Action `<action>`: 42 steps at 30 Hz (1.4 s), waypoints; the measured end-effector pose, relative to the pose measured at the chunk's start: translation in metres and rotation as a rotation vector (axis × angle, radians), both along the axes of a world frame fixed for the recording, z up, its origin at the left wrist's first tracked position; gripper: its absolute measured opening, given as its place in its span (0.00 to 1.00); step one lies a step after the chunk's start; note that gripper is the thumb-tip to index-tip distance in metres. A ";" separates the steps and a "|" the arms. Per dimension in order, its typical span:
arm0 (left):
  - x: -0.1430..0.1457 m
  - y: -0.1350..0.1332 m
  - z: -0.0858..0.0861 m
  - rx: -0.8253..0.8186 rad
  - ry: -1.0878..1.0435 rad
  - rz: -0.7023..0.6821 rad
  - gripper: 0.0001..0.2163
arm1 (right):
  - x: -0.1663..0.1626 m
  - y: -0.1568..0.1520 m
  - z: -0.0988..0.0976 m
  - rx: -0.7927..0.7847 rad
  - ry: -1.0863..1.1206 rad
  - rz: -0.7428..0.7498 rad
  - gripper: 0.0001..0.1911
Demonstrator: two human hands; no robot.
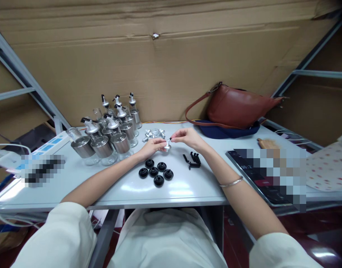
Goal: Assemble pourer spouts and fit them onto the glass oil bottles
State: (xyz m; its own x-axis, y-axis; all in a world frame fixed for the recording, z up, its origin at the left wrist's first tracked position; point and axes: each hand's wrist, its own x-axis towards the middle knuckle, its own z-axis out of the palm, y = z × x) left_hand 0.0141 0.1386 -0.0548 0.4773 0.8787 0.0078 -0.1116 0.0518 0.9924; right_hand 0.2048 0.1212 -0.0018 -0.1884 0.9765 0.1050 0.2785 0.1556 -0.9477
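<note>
My left hand (pixel 152 147) pinches a silver pourer cap (pixel 168 147) just above the table. My right hand (pixel 189 137) meets it from the other side, its fingers closed on a small black piece at the cap's spout; the piece is mostly hidden by my fingertips. Several black round stoppers (pixel 153 171) lie on the table in front of my hands. To their right are several thin black levers (pixel 197 159). Behind my left hand rests a group of loose silver pourer caps (pixel 154 134).
Glass bottles with metal sleeves (pixel 100 146) stand at the left, some topped with silver pourers. A brown leather bag (pixel 235 106) lies on dark blue cloth (pixel 229 130) at the back right. A tablet-like device (pixel 250 175) and a power strip (pixel 48 149) flank the table (pixel 198 190).
</note>
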 end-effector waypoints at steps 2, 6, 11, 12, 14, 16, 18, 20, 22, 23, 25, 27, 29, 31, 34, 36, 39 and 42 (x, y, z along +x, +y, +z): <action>0.000 0.000 -0.001 0.005 -0.002 0.000 0.17 | 0.001 0.000 0.000 -0.011 0.036 0.027 0.08; 0.000 0.001 -0.002 0.011 -0.006 0.001 0.17 | 0.005 0.003 -0.002 -0.009 0.090 0.063 0.10; -0.001 0.002 -0.003 0.017 0.010 -0.004 0.17 | 0.013 0.009 -0.004 0.181 -0.087 0.052 0.11; -0.001 0.003 -0.003 0.016 0.012 -0.006 0.17 | 0.014 0.010 -0.004 0.224 -0.120 0.066 0.10; -0.001 0.003 -0.003 0.012 0.009 -0.011 0.16 | 0.015 0.010 -0.005 0.291 -0.167 0.090 0.10; -0.001 0.003 -0.003 0.004 -0.003 -0.018 0.17 | 0.015 0.010 -0.005 0.348 -0.203 0.108 0.10; -0.001 0.003 -0.003 -0.006 -0.014 -0.026 0.17 | 0.015 0.011 -0.006 0.416 -0.240 0.121 0.10; -0.001 0.002 -0.002 -0.011 -0.016 -0.033 0.17 | 0.014 0.011 -0.007 0.478 -0.272 0.130 0.09; -0.001 0.002 -0.001 -0.013 -0.014 -0.031 0.18 | 0.013 0.011 -0.007 0.530 -0.304 0.128 0.07; -0.001 0.002 -0.001 -0.012 -0.013 -0.031 0.18 | 0.013 0.011 -0.008 0.554 -0.320 0.124 0.06; -0.001 0.002 0.000 -0.005 -0.012 -0.036 0.18 | 0.012 0.011 -0.008 0.598 -0.350 0.120 0.05; -0.001 0.002 0.000 0.005 -0.011 -0.043 0.18 | 0.012 0.012 -0.009 0.630 -0.372 0.120 0.04; -0.001 0.002 -0.001 0.009 -0.010 -0.043 0.17 | 0.012 0.012 -0.010 0.646 -0.387 0.121 0.04; -0.002 0.002 -0.001 0.009 -0.008 -0.042 0.17 | 0.012 0.012 -0.010 0.647 -0.394 0.123 0.03; -0.002 0.002 -0.001 0.011 -0.002 -0.037 0.17 | 0.012 0.013 -0.010 0.635 -0.395 0.131 0.03; -0.001 0.002 -0.001 0.010 0.002 -0.035 0.17 | 0.012 0.013 -0.010 0.624 -0.390 0.133 0.03; -0.001 0.002 -0.001 0.003 0.002 -0.032 0.18 | 0.011 0.012 -0.011 0.606 -0.376 0.132 0.03; -0.001 0.002 -0.001 -0.001 0.000 -0.026 0.18 | 0.010 0.011 -0.011 0.571 -0.354 0.130 0.03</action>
